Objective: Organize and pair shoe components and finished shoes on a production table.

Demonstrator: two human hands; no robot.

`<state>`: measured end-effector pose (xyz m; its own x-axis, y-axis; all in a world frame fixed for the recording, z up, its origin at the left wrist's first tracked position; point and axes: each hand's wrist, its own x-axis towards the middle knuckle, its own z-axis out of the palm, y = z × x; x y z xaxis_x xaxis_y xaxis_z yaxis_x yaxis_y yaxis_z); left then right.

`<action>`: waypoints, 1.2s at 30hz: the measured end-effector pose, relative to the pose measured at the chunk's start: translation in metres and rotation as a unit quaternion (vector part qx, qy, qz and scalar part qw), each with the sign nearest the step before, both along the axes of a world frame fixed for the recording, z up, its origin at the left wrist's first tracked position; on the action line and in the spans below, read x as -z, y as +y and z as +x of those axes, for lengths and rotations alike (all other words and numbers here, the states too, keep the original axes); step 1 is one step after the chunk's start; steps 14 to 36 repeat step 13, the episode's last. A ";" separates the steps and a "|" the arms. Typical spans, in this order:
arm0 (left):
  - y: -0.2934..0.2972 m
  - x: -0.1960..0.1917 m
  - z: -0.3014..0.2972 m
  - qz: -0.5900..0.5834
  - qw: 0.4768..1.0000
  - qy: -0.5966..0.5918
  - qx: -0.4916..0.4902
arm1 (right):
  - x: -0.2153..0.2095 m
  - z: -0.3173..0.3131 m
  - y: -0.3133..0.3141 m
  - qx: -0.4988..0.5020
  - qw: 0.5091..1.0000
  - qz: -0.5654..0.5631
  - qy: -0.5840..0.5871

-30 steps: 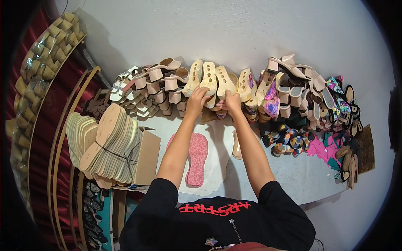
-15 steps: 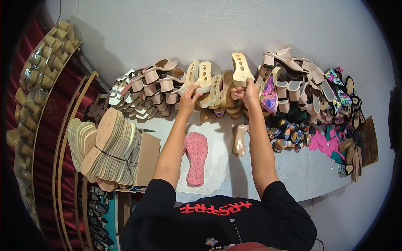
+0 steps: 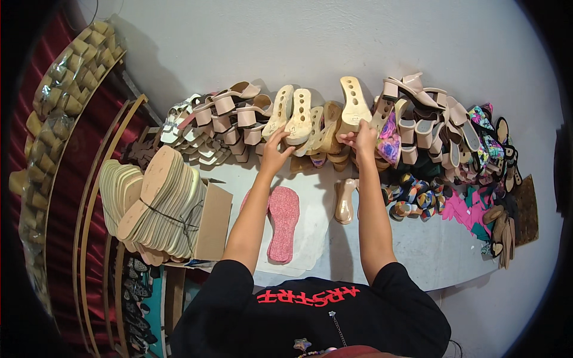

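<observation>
Our right hand [image 3: 360, 138] pinches a beige platform sole [image 3: 353, 105] upright above the row of soles [image 3: 304, 122] by the wall, apparently to check it, while our left hand [image 3: 276, 148] grips a neighbouring sole [image 3: 299, 114], steadying the stack.

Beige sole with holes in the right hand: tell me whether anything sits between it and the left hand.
Yes. The right hand holds the beige sole upright, above the row. Between it and the left hand lean other tan soles stacked against the wall.

Both hands [image 3: 361, 138] apparently grip beige wedge soles [image 3: 353, 107] on the table [image 3: 430, 250].
</observation>
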<state>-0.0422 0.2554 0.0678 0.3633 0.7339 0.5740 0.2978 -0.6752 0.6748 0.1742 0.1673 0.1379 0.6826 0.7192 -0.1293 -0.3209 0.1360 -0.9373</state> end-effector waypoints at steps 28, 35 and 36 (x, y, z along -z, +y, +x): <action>0.005 0.007 -0.011 0.021 0.988 0.040 -0.150 | 0.012 0.027 0.000 0.026 0.999 0.035 -0.028; 0.005 0.007 -0.011 0.021 0.988 0.040 -0.150 | 0.012 0.027 0.000 0.026 0.999 0.035 -0.028; 0.005 0.007 -0.011 0.021 0.988 0.040 -0.150 | 0.012 0.027 0.000 0.026 0.999 0.035 -0.028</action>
